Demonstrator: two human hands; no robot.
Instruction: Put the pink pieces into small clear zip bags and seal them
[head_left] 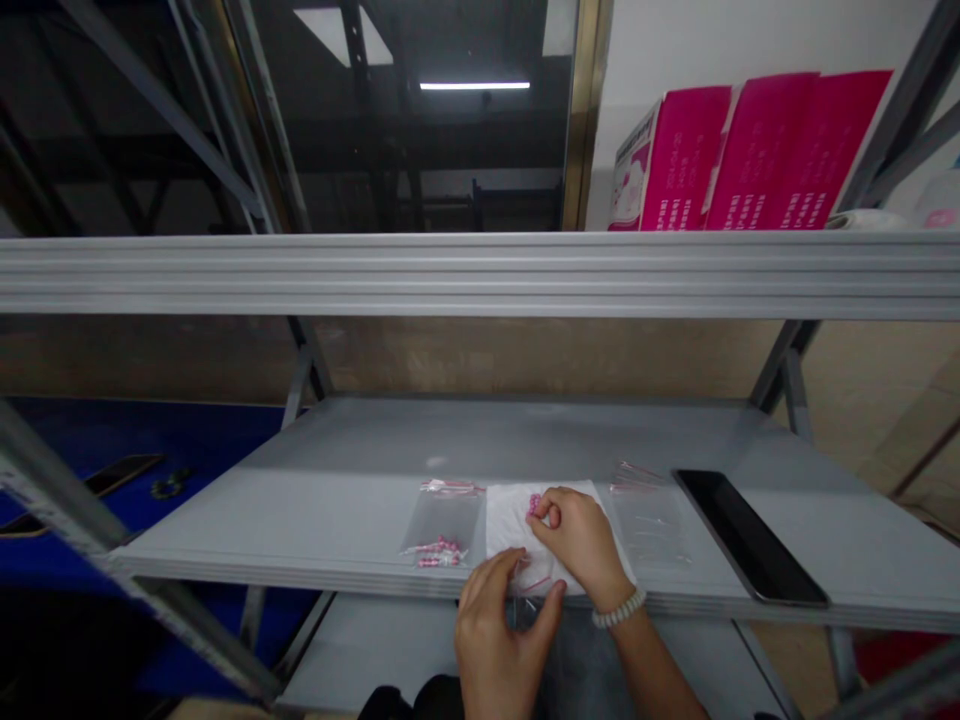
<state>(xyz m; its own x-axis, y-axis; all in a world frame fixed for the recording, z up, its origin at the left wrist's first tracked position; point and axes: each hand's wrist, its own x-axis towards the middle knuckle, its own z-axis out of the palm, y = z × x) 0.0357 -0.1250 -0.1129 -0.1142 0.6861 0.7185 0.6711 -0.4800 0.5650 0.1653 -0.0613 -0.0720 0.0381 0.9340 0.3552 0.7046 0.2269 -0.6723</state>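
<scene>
Left hand (491, 630): is gripping a bag (534, 585) at the cloth's (504, 512) front edge
Right hand (576, 535): is reaching over the cloth, fingertips touching the beads (533, 503); whether they are clamping any, I cannot tell
Beads: are lying toward the cloth's back
Beaded bag (450, 520): is lying just left of the cloth
Flat bags (651, 520): are lying just right of the cloth
Tablet (750, 535): is resting farther right of the cloth

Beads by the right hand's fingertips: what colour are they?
The beads are pink, best seen in the head view.
</scene>
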